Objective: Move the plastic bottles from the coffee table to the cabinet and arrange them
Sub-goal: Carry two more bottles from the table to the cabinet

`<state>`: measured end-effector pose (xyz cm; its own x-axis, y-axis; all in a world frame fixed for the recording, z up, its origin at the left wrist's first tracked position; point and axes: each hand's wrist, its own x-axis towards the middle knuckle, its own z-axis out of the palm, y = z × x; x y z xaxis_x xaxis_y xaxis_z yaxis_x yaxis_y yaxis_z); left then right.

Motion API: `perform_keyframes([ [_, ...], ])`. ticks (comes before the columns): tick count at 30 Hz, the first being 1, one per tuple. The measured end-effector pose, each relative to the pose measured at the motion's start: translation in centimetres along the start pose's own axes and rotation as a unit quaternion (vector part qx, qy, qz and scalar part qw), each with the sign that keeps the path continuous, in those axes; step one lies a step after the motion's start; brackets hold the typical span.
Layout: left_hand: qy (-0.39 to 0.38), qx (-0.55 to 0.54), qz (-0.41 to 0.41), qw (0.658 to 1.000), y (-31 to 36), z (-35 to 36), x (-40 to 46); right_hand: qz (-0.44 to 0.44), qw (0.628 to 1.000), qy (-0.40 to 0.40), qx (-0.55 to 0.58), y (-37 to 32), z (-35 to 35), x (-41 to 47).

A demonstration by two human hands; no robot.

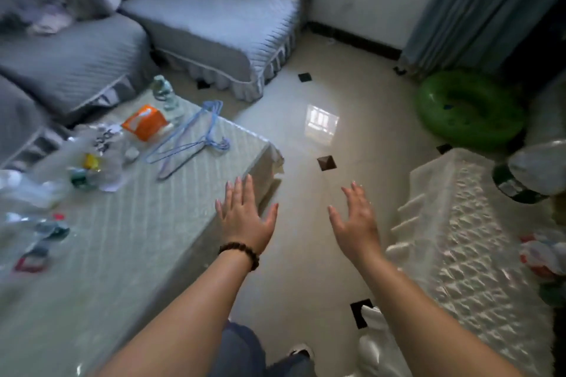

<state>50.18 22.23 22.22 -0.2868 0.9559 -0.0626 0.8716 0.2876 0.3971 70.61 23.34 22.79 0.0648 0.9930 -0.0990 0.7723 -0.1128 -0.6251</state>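
Nearest, both hands reach forward with fingers spread, each grip apart and holding nothing: the left hand (245, 217) over the counter's (128, 239) corner, the right hand (356, 219) above the floor (306, 193). The plastic bottles (46, 193) lie blurred along the counter's left side, their contents unreadable. Beyond them sit an orange tissue pack (145, 122), blue hangers (190, 138) and another clear bottle (164, 92) at the far edge.
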Motion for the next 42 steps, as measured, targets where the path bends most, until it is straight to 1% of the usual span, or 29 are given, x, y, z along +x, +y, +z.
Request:
perform_keyframes([
  [3, 0.030, -0.007, -0.081, 0.996, -6.8, -2.9, -1.1, -0.057, 0.997, -0.053, -0.006, -5.4, 3.7, -0.2],
  [8, 0.081, -0.014, -0.193, 0.978, -17.4, -7.1, -3.4, -0.139, 0.982, -0.124, -0.003, -14.1, 11.2, -1.7],
  [15, 0.105, -0.014, -0.293, 0.950, -32.5, -12.5, -7.2, -0.223, 0.954, -0.195, -0.036, -26.1, 22.8, -6.5],
  [20, 0.118, -0.027, -0.351, 0.929, -41.9, -15.5, -9.2, -0.258, 0.931, -0.249, -0.064, -33.2, 30.2, -10.3],
  [25, 0.121, -0.034, -0.390, 0.912, -48.7, -16.9, -9.9, -0.276, 0.915, -0.282, -0.083, -38.3, 36.0, -12.3],
  [29, 0.115, -0.049, -0.411, 0.903, -52.2, -16.9, -9.5, -0.283, 0.908, -0.294, -0.090, -40.5, 39.6, -12.1],
  [37, 0.105, -0.059, -0.410, 0.904, -57.8, -14.6, -5.0, -0.275, 0.898, -0.323, -0.117, -43.0, 47.7, -8.2],
  [42, 0.092, -0.057, -0.404, 0.908, -62.1, -11.1, -0.5, -0.258, 0.901, -0.335, -0.091, -44.2, 55.1, -4.4],
])
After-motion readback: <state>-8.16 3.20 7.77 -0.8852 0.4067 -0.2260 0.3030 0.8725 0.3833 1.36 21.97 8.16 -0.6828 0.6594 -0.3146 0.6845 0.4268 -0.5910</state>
